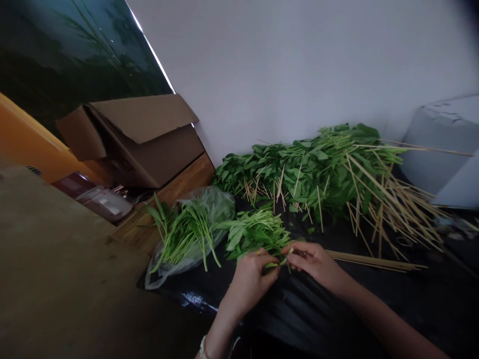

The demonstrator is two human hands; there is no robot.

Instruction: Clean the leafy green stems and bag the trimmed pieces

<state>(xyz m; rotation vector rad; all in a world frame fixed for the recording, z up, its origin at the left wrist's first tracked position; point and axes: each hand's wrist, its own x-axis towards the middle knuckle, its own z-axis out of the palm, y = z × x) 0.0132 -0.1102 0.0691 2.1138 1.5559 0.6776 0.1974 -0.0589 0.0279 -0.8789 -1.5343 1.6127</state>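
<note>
My left hand [251, 275] is closed, its fingertips pinching green stems at the near edge of a small heap of leafy greens [260, 228]. Facing it, my right hand [315, 262] has thumb and fingers pinched on a short pale green stem [290, 251]. The two sets of fingertips almost meet, and part of what they grip is hidden. Just right of my right hand lies a row of thin bamboo sticks [376, 261]. To the left, long-stemmed greens [183, 234] rest on a clear plastic bag [221, 203].
Along the wall runs a big pile of leafy greens [310, 164] with many bamboo sticks [392, 202] poking out. A black plastic sheet [299, 309] covers the work surface. An open cardboard box [164, 154] stands at left, a white box-like object [441, 144] at right.
</note>
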